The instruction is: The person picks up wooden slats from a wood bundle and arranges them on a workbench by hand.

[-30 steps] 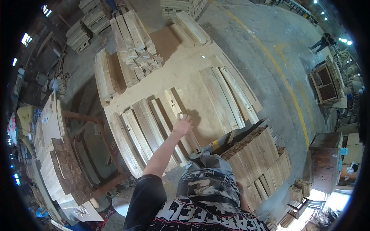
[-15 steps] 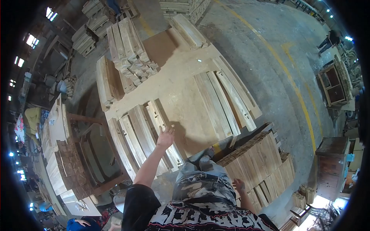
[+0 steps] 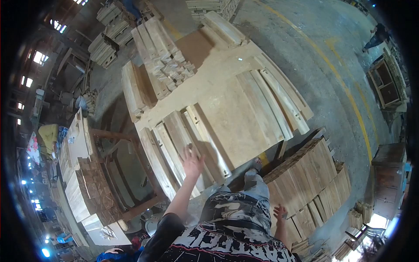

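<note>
My left hand (image 3: 193, 163) is spread over a wide flat board (image 3: 180, 126) in the near-left row on the low table. Its fingertips appear to lie on the wood, though contact cannot be told for sure. Just to the right of it lies a narrow slotted board (image 3: 209, 140) with a hole at each end. On its left are more narrow boards (image 3: 158, 155), side by side. My right hand (image 3: 280, 212) hangs beside my hip, fingers apart and holding nothing, near a large stack of boards (image 3: 301, 177).
Bundled boards (image 3: 161, 50) stand at the table's far left. Long rails (image 3: 279, 100) lie along the right edge of the tabletop (image 3: 218, 94). A wooden frame table (image 3: 122, 135) with blocks is at left. A person (image 3: 377, 36) is far right.
My left hand has shifted left off the slotted board to the wide board beside it. My right hand has moved slightly outward from my hip. The whole view has shifted.
</note>
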`<state>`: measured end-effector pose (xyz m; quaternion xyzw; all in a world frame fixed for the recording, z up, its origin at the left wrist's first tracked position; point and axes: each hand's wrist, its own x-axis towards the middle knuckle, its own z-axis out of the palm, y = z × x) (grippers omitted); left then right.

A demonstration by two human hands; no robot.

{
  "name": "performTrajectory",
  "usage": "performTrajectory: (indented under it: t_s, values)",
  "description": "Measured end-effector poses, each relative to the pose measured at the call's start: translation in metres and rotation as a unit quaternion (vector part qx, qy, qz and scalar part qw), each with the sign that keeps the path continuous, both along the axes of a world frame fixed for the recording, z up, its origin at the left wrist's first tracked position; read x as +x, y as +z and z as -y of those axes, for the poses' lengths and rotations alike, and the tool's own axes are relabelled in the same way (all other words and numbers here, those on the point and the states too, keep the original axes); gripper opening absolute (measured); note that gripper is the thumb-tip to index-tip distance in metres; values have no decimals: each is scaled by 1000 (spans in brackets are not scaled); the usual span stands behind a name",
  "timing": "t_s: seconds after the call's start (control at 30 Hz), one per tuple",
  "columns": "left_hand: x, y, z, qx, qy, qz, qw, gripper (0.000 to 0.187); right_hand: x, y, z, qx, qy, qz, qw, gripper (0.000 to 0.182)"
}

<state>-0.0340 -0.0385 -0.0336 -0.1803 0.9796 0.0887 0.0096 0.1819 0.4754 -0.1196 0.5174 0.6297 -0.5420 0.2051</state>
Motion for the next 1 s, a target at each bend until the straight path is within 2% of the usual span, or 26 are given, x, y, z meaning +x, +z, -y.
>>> performTrajectory:
  t_s: [0.03, 0.1, 0.17, 0.2, 0.3, 0.33, 0.43, 0.47, 0.57, 0.63, 0.67, 0.7, 0.77, 0.83, 0.87, 0.9, 0.97, 1.0]
  values:
    - [10, 8, 18, -14, 25, -30, 999, 69, 16, 2, 18, -7, -15, 24, 1000, 43]
    - [34, 26, 55, -45, 74, -89, 992, 71, 34, 8, 53, -17, 25, 32, 999, 41]
    - [61, 41, 86, -45, 142, -116, 982, 64, 33, 6, 81, -29, 72, 15, 997, 41]
    - [78, 40, 99, -101, 168, -125, 973, 72, 29, 2, 94, -35, 96, 5, 995, 41]
    - [112, 42, 115, 44, 282, 1, 958, 84, 11, -8, 125, 81, 303, -41, 949, 43]
    - [124, 19, 119, 50, 279, -64, 957, 79, 6, -6, 130, 59, 297, -58, 951, 43]
    - [132, -6, 140, 177, 289, -52, 939, 64, -14, 7, 144, 14, 295, -109, 949, 44]
    - [130, 6, 143, 262, 301, -51, 916, 49, -23, 16, 152, 13, 305, -127, 944, 44]
    - [132, 26, 126, 502, 288, -162, 799, 47, -47, 49, 189, 17, 353, -192, 916, 44]
    - [128, 59, 104, 580, 296, -124, 749, 49, -73, 97, 235, -25, 369, -255, 893, 45]
    - [127, 36, 83, 545, 336, -193, 744, 51, -85, 124, 261, -73, 374, -238, 893, 46]
    - [121, 72, 72, 591, 325, -159, 721, 51, -93, 149, 286, -119, 376, -221, 892, 47]
    - [111, 95, 55, 686, 285, -130, 657, 48, -103, 178, 324, -228, 388, -217, 866, 51]
    - [102, 74, 35, 686, 253, -146, 666, 42, -102, 206, 353, -262, 404, -178, 858, 48]
    - [95, 84, 25, 655, 251, -162, 694, 38, -93, 185, 360, -208, 442, -242, 838, 58]
    - [91, 82, 17, 611, 262, -166, 728, 39, -96, 204, 372, -151, 490, -277, 813, 66]
    - [83, 72, -2, 521, 271, -175, 791, 41, -97, 225, 388, 26, 531, -263, 805, 63]
    - [81, 72, -3, 537, 261, -185, 781, 43, -102, 219, 385, -45, 490, -236, 838, 61]
